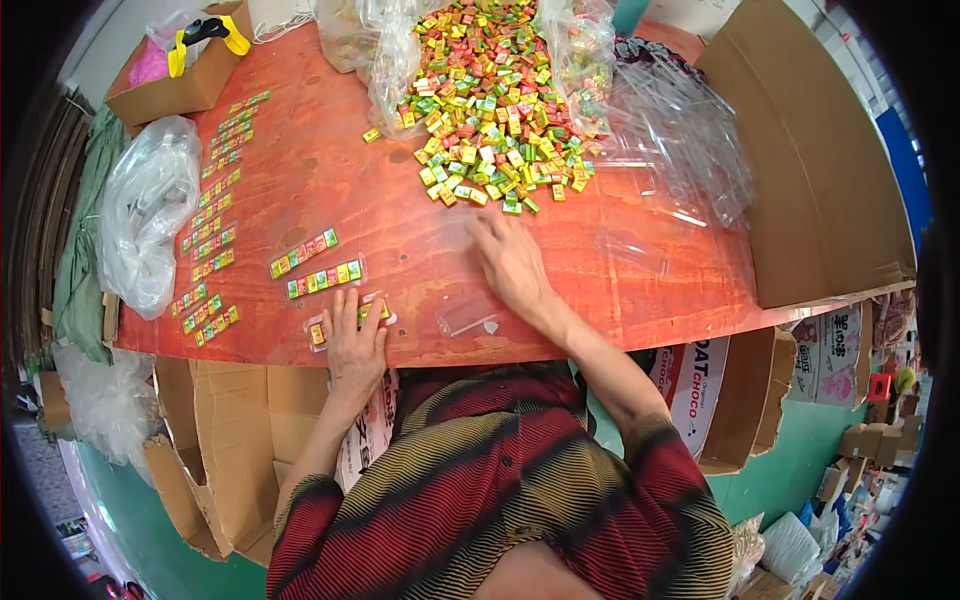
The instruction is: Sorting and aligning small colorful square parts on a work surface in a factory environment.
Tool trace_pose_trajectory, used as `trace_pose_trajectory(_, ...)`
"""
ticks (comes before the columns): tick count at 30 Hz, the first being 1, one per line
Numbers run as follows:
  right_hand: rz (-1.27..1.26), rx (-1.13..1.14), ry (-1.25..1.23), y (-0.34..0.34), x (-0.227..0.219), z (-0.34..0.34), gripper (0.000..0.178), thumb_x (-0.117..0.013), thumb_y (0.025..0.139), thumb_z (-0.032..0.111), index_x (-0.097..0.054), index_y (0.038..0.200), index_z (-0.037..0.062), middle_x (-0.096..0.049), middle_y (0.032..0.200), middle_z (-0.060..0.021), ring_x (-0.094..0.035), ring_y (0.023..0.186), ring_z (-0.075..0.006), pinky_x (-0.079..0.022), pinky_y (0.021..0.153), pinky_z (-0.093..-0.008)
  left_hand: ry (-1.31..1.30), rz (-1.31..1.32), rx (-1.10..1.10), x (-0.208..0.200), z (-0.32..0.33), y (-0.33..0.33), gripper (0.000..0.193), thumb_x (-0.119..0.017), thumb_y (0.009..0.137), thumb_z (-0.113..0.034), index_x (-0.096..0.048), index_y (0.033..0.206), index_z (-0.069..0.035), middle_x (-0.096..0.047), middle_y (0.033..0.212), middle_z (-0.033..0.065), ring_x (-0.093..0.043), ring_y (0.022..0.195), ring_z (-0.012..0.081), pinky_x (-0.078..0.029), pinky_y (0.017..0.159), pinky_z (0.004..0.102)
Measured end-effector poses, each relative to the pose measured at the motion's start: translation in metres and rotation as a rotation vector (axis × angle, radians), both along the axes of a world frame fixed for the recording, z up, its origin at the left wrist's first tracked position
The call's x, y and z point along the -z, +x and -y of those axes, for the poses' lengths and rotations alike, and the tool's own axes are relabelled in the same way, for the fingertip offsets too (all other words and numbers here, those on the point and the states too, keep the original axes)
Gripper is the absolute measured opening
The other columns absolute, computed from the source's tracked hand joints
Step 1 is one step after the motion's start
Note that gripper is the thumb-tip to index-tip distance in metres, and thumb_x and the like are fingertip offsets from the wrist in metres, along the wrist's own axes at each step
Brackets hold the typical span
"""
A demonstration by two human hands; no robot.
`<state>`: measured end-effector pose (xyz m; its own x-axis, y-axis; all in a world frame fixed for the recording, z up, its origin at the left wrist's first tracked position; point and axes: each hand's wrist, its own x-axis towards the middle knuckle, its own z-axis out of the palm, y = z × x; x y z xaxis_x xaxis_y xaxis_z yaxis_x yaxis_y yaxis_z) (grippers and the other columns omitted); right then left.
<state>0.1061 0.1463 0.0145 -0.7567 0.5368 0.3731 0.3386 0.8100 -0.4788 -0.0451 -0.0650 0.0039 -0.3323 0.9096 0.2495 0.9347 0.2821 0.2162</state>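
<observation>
My left hand (354,338) lies at the near table edge with its fingers stretched apart over a clear plastic tray (317,334). Small yellow and green boxes (373,309) show beside its fingers; the hand hides part of that tray. My right hand (513,268) reaches forward, fingers loosely bent and a little apart, just short of a heap of small coloured boxes (500,130). Nothing shows in its fingers, which are slightly blurred. Beyond my left hand lie two filled strips, a nearer strip (325,279) and a farther strip (304,253).
A column of filled strips (212,235) runs along the left of the red table (350,190). Clear trays (680,140) are heaped at right, by a cardboard box (815,160). Another clear tray (470,317) lies near my waist. A plastic bag (150,215) rests at left.
</observation>
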Motion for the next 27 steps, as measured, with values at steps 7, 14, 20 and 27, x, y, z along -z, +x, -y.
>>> trace_pose_trajectory(7,0.027,0.050,0.294,-0.050,0.024,-0.053,0.034,-0.055,0.077,0.010,-0.053,0.111,0.0052,-0.040,0.130,-0.0161,-0.038,0.118,-0.0369,-0.035,0.093,-0.0484,0.110,-0.085,-0.077,0.003,-0.002,0.001,0.034,-0.051,0.084,-0.012,-0.052,0.117,-0.006,-0.036,0.131,0.0213,-0.027,0.127,0.0384,-0.022,0.101,0.0532)
trace_pose_trajectory(14,0.073,-0.062,0.201,-0.008,0.027,-0.041,0.029,-0.056,0.080,0.010,-0.056,0.109,0.0070,-0.051,0.120,-0.0104,-0.040,0.118,-0.0335,-0.031,0.095,-0.0523,0.272,0.107,0.067,-0.010,-0.060,0.022,0.031,-0.058,0.079,-0.011,-0.055,0.109,-0.002,-0.046,0.118,0.0181,-0.045,0.108,0.0364,-0.036,0.090,0.0458)
trace_pose_trajectory(20,-0.192,-0.018,0.086,-0.007,0.006,-0.071,0.018,-0.057,0.078,0.003,-0.062,0.096,0.0044,-0.060,0.092,-0.0127,-0.057,0.087,-0.0303,-0.045,0.075,-0.0366,0.366,0.331,0.058,-0.012,-0.149,0.016,0.032,-0.058,0.079,-0.009,-0.053,0.111,-0.005,-0.051,0.104,0.0182,-0.054,0.089,0.0363,-0.045,0.072,0.0403)
trace_pose_trajectory(27,-0.122,0.114,-0.010,0.000,-0.003,-0.061,0.015,-0.051,0.081,0.006,-0.061,0.093,0.0044,-0.058,0.085,-0.0154,-0.057,0.075,-0.0337,-0.047,0.064,-0.0407,0.184,0.389,-0.023,0.002,-0.165,0.012,0.034,-0.061,0.077,-0.012,-0.053,0.110,-0.008,-0.048,0.094,0.0156,-0.053,0.086,0.0349,-0.045,0.069,0.0437)
